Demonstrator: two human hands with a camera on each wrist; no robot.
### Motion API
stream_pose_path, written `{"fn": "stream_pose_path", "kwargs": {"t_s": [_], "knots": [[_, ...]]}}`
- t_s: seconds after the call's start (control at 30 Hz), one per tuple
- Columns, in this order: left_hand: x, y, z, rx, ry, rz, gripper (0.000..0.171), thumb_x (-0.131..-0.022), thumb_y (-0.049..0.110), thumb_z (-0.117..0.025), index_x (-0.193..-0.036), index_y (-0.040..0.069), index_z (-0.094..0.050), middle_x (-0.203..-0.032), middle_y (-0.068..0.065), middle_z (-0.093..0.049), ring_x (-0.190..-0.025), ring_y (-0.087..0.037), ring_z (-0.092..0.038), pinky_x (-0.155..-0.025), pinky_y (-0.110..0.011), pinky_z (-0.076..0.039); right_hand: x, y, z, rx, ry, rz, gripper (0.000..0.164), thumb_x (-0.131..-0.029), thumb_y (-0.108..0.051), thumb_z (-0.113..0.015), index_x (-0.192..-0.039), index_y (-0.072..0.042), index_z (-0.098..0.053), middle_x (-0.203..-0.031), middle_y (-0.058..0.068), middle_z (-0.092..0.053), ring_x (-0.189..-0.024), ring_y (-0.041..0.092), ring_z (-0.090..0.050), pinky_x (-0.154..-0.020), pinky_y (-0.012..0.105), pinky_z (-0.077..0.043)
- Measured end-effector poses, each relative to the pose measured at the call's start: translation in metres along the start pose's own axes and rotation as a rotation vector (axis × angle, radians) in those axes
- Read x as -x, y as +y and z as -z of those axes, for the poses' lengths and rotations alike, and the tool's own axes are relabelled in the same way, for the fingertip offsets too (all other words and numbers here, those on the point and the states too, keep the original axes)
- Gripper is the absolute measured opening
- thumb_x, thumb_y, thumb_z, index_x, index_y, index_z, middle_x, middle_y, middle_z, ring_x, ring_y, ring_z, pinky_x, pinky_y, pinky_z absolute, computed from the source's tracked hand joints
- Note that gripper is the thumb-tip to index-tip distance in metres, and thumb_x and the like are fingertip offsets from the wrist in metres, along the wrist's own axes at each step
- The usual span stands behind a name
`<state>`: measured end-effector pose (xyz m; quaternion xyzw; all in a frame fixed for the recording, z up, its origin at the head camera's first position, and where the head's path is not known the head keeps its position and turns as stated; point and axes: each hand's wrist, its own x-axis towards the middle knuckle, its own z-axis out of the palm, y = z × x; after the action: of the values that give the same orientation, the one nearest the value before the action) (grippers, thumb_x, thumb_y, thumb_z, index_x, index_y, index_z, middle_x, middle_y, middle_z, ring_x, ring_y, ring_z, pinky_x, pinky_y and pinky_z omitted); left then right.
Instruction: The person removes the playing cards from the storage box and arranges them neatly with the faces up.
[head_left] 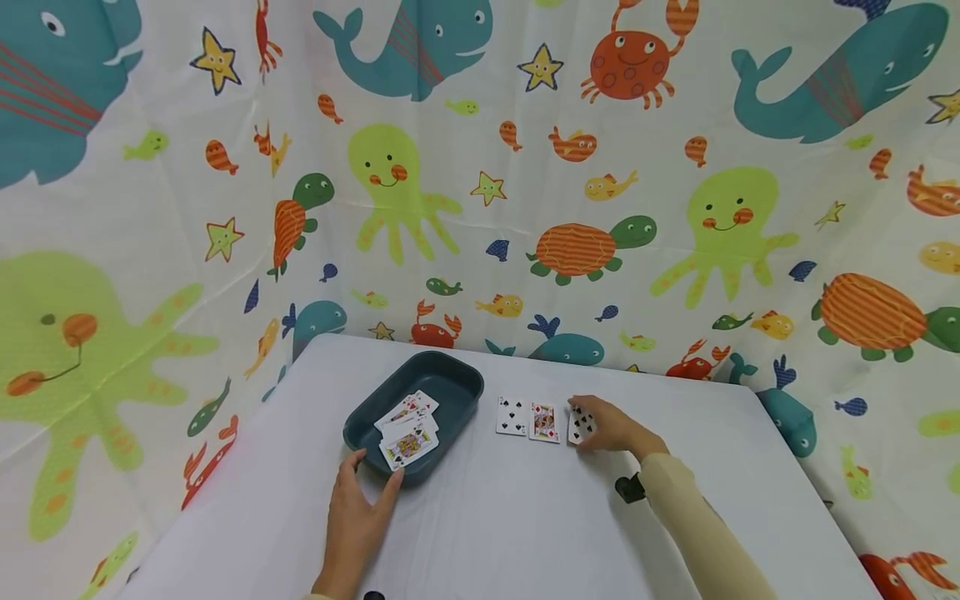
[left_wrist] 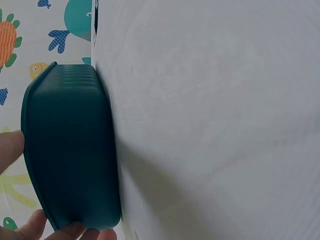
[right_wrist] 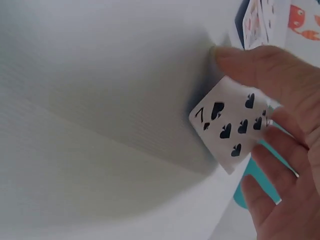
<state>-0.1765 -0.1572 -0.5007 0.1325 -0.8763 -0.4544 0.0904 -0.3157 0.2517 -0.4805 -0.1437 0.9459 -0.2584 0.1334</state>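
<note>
I see two cards laid face-up on the surface. Right hand: fingers clamped on the seven of spades, just right of them; can't tell if it's flat. Left hand: fingers gripping the tray. Overlapping cards inside probably remain to deal.

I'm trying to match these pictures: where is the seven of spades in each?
Head: the seven of spades sits right of centre, at the right hand.
Left wrist: not in it.
Right wrist: right of centre, below the thumb.
Shared landmark: the white tabletop, visible in all three.
</note>
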Motion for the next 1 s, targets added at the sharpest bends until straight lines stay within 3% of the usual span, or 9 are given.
{"fn": "stream_pose_path", "kwargs": {"t_s": [0.23,0.57,0.8,1.0], "knots": [[0.006,0.002,-0.001,0.013,0.008,-0.011,0.079,-0.095,0.039,-0.073,-0.149,-0.003,-0.034,-0.153,-0.034,-0.038,-0.143,-0.049,-0.036,-0.115,-0.064,-0.032,-0.005,-0.002,0.004,0.052,-0.055,0.0,0.083,-0.078,-0.006,-0.088,-0.151,-0.004,-0.048,-0.159,0.021,-0.041,-0.147,0.045,-0.034,-0.119,0.062,-0.029],[0.011,0.003,-0.002,0.005,0.024,-0.017,0.078,-0.095,0.037,-0.073,-0.148,-0.004,-0.035,-0.153,-0.034,-0.039,-0.143,-0.049,-0.037,-0.115,-0.064,-0.033,0.001,-0.007,0.007,0.043,-0.08,-0.021,0.085,-0.08,-0.006,-0.086,-0.154,-0.008,-0.045,-0.163,0.02,-0.034,-0.15,0.046,-0.027,-0.118,0.065,-0.027],[0.015,0.005,-0.001,-0.002,0.017,-0.003,0.078,-0.095,0.037,-0.072,-0.149,-0.003,-0.033,-0.153,-0.034,-0.038,-0.143,-0.049,-0.036,-0.115,-0.064,-0.032,0.006,-0.003,0.005,0.027,-0.063,0.001,0.086,-0.082,-0.009,-0.086,-0.155,-0.007,-0.042,-0.163,0.02,-0.034,-0.15,0.046,-0.028,-0.118,0.065,-0.027],[0.018,0.003,0.0,-0.008,0.025,0.008,0.078,-0.095,0.037,-0.072,-0.149,-0.003,-0.033,-0.153,-0.034,-0.038,-0.143,-0.05,-0.036,-0.115,-0.065,-0.032,0.007,-0.004,0.0,-0.034,0.014,0.059,0.085,-0.084,-0.018,-0.086,-0.155,-0.005,-0.041,-0.161,0.021,-0.037,-0.149,0.046,-0.03,-0.118,0.066,-0.027]]}}
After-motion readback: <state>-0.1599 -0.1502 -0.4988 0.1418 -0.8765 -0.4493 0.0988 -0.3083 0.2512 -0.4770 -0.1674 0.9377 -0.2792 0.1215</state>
